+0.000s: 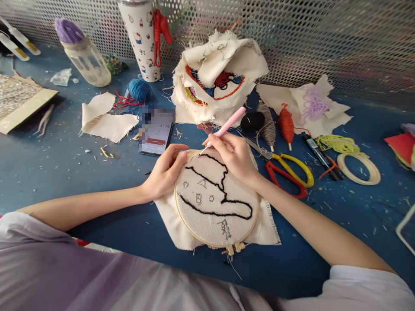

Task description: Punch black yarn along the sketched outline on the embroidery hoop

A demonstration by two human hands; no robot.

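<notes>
Fingers (223,140) of the right hand (235,155) pinch a pink punch needle (227,125), its tip touching the cloth at the top edge of the embroidery hoop (215,201). Curled around the hoop's upper left rim, the left hand (165,170) grips it. Black stitched outlines cross the cloth. Just right of the hoop lie scissors (288,170); a phone (156,131) rests beyond the left hand on the blue table (58,168).

The right hand (235,155) is pressing a pink punch needle (225,127) into the hooped cloth (215,201); the left hand (165,170) is gripping the hoop's rim.

both hands (165,170) (235,155) forward, fingers (215,140) curled.
</notes>
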